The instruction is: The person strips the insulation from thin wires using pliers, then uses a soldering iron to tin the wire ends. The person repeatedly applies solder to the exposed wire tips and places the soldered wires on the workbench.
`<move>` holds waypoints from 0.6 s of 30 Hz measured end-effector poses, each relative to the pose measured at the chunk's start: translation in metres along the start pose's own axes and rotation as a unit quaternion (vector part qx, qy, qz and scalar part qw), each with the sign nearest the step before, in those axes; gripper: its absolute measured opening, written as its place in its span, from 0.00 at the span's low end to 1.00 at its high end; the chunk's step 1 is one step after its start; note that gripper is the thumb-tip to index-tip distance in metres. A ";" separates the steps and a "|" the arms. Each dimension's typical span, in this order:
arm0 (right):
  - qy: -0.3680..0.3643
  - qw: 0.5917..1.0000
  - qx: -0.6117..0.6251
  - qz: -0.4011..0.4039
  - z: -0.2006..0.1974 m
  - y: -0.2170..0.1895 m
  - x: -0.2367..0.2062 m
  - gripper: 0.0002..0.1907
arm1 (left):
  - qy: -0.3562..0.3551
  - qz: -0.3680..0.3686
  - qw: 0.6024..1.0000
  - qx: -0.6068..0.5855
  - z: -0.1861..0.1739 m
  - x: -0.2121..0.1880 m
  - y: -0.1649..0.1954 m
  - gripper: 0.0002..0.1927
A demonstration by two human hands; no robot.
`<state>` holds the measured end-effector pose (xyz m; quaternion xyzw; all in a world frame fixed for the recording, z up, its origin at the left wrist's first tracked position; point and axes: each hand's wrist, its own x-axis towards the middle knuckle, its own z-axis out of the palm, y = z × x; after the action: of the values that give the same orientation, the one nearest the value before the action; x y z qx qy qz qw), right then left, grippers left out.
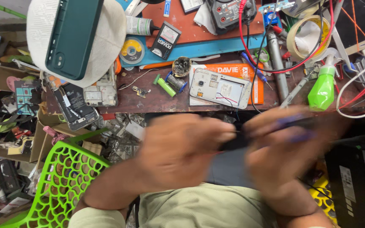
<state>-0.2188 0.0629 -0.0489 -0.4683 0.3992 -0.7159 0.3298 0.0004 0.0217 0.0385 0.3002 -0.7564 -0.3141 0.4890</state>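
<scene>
Head view, the only one: looked straight down past a pale green shirt onto a crowded repair bench (157,101).

Caught both hands smeared by blur, low and in front of the bench edge. Showed the left hand (182,152) with fingers curled tight, closed on one end of a dark slim piece (233,142). Placed that piece between the two hands, in the air above the lap, apart from the bench. Showed the right hand (284,147) at the other end, touching a blue-violet streak (294,123), perhaps a tool handle. Could not tell whether those fingers were clamped or loose.

Found on the bench just beyond: an opened phone (220,88) with a white frame, lying on an orange mat (254,84); a green spray bottle (322,86) to the right; red wires (275,69) looping over the mat; a green cell (164,85) to the left.

Judged the risks thus: with hands this quick, could lose the dark piece into the clutter beside the green chair (64,177). Could slip with the tool tip and gouge a finger or the piece. Could snag the nearby wires and drag the opened phone off the edge.
</scene>
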 end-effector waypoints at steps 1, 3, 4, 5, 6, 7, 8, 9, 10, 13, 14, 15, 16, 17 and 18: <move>0.122 0.991 0.055 0.016 -0.012 -0.002 0.019 0.24 | -0.015 -0.011 0.998 0.055 -0.021 -0.002 0.008 0.17; 0.192 0.977 0.046 0.075 -0.044 -0.010 0.053 0.24 | 0.158 -0.159 0.973 0.054 -0.031 -0.004 0.018 0.07; 0.220 0.969 0.047 0.102 -0.059 -0.014 0.064 0.25 | 0.151 -0.138 0.977 0.064 -0.032 -0.004 0.016 0.07; 0.208 0.972 0.021 0.111 -0.071 -0.016 0.066 0.25 | 0.144 -0.117 0.980 0.076 -0.032 -0.004 0.013 0.07; 0.202 0.972 -0.001 0.120 -0.081 -0.017 0.066 0.25 | 0.136 -0.099 0.982 0.087 -0.031 -0.004 0.011 0.07; 0.190 0.973 -0.022 0.125 -0.089 -0.017 0.065 0.25 | 0.135 -0.093 0.984 0.067 -0.026 -0.004 0.008 0.07; 0.171 0.976 -0.057 0.119 -0.092 -0.015 0.063 0.26 | 0.135 -0.084 0.986 0.048 -0.018 -0.002 0.002 0.07; 0.148 0.978 -0.095 0.113 -0.093 -0.014 0.063 0.26 | 0.129 -0.083 0.988 0.035 -0.012 -0.001 -0.001 0.07; 0.122 0.977 -0.137 0.104 -0.092 -0.014 0.062 0.26 | 0.123 -0.081 0.989 0.022 -0.007 0.000 -0.004 0.07; -0.004 0.947 -0.315 0.058 -0.083 -0.011 0.081 0.27 | 0.100 -0.085 0.991 0.009 0.000 0.000 -0.005 0.05; -0.056 0.924 -0.378 0.031 -0.078 -0.009 0.088 0.27 | 0.097 -0.081 0.992 -0.003 0.002 0.000 -0.005 0.05; -0.107 0.888 -0.447 -0.010 -0.071 -0.002 0.095 0.27 | 0.090 -0.084 0.992 -0.011 0.003 0.000 -0.004 0.05; -0.141 0.844 -0.514 -0.063 -0.064 0.005 0.100 0.26 | 0.082 -0.088 0.993 -0.020 0.004 -0.001 -0.004 0.05; -0.166 0.793 -0.574 -0.122 -0.057 0.011 0.104 0.25 | 0.071 -0.097 0.992 -0.025 0.005 -0.001 -0.003 0.06; -0.154 0.763 -0.604 -0.172 -0.048 0.021 0.108 0.23 | 0.059 -0.105 0.992 -0.030 0.005 -0.001 -0.004 0.07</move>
<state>-0.2985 -0.0257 -0.0352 -0.7357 0.6052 -0.2896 -0.0929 -0.0038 0.0208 0.0335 0.3811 -0.6806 -0.3683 0.5059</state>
